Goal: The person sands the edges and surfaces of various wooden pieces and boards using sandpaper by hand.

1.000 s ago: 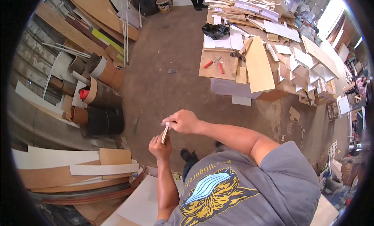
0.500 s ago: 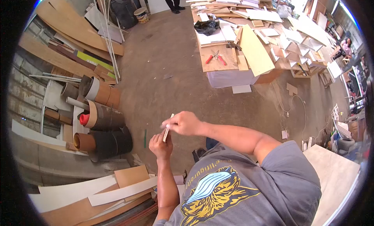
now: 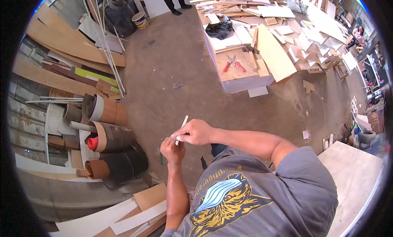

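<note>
A small, thin strip of pale wood [image 3: 185, 121] sticks up between my two hands, tilted, its lower part hidden by fingers. My left hand [image 3: 172, 151] is closed around the lower end of it. Close against that, my right hand [image 3: 196, 131] pinches the strip between thumb and fingers. Something tiny and whitish shows at the right fingertips, too small to name. Both hands are held in the air above the brown floor, in front of my grey T-shirt [image 3: 262, 196].
A workbench [image 3: 235, 77] ahead carries red-handled snips [image 3: 234, 64], a black plastic bag [image 3: 219, 30] and many wood offcuts. Rolled sheets [image 3: 123, 163] and leaning boards [image 3: 61, 79] line the left side. Another person's legs [image 3: 175, 0] stand at the back; someone sits far right.
The wood strip leans further right, and my right hand has shifted slightly lower, closer against the left. The whole view has turned a little.
</note>
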`<control>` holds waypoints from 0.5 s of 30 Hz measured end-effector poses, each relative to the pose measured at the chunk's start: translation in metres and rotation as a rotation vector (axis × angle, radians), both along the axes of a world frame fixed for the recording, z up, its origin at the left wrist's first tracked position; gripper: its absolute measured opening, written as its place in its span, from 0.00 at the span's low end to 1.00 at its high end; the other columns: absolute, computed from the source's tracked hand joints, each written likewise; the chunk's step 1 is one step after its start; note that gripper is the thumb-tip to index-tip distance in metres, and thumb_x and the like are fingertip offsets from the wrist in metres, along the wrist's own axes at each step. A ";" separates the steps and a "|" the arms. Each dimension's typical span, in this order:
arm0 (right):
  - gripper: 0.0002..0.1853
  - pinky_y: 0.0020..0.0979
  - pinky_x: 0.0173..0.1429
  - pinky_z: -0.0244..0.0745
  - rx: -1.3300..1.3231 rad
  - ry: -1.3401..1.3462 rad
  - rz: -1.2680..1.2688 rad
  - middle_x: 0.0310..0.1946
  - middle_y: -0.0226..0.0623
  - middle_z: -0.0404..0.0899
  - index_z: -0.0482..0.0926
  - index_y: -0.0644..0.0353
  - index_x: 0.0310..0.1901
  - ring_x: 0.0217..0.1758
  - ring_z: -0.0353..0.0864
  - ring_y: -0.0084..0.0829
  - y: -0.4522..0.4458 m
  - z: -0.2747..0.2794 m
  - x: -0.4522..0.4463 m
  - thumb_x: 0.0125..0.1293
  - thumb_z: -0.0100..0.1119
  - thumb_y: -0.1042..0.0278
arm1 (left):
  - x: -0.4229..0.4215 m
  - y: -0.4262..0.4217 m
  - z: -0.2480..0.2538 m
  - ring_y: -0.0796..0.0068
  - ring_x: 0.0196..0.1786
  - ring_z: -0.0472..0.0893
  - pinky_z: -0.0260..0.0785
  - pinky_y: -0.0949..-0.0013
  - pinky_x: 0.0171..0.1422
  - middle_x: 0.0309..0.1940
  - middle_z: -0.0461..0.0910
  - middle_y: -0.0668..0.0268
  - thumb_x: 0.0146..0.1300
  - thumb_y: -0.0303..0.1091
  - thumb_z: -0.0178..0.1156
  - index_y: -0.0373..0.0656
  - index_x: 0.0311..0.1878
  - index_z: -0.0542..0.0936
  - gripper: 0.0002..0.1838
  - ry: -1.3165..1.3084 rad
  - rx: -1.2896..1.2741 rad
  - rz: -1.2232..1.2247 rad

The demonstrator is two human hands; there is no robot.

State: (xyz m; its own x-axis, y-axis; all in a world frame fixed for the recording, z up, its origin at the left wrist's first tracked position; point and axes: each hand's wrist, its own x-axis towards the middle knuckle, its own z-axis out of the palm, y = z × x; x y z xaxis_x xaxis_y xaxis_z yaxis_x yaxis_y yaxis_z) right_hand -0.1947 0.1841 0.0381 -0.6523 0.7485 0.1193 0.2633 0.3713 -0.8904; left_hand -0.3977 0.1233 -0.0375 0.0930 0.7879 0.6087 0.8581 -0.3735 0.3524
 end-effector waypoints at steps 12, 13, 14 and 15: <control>0.16 0.40 0.53 0.86 0.013 -0.067 -0.246 0.48 0.42 0.93 0.92 0.49 0.58 0.50 0.93 0.44 0.113 -0.007 0.002 0.75 0.65 0.57 | -0.007 0.137 0.012 0.57 0.28 0.82 0.72 0.54 0.33 0.24 0.79 0.62 0.60 0.33 0.75 0.45 0.39 0.89 0.07 -0.040 -0.026 -0.184; 0.16 0.41 0.53 0.86 -0.055 -0.123 -0.319 0.46 0.43 0.93 0.92 0.49 0.58 0.50 0.93 0.45 0.124 -0.016 0.007 0.75 0.65 0.57 | -0.004 0.141 0.016 0.57 0.28 0.82 0.72 0.54 0.33 0.24 0.79 0.62 0.59 0.33 0.75 0.45 0.37 0.88 0.06 -0.018 -0.059 -0.189; 0.16 0.41 0.53 0.86 -0.027 -0.122 -0.325 0.46 0.43 0.93 0.92 0.49 0.58 0.50 0.93 0.45 0.124 -0.018 0.007 0.75 0.65 0.56 | -0.004 0.145 0.012 0.57 0.28 0.82 0.72 0.54 0.33 0.24 0.79 0.62 0.59 0.33 0.75 0.45 0.36 0.87 0.06 -0.032 -0.074 -0.204; 0.16 0.41 0.53 0.86 0.005 -0.120 -0.334 0.46 0.43 0.93 0.92 0.49 0.58 0.50 0.93 0.45 0.124 -0.016 0.006 0.76 0.65 0.56 | -0.005 0.150 0.005 0.56 0.28 0.82 0.71 0.54 0.33 0.24 0.79 0.62 0.59 0.33 0.75 0.45 0.35 0.86 0.06 -0.045 -0.084 -0.222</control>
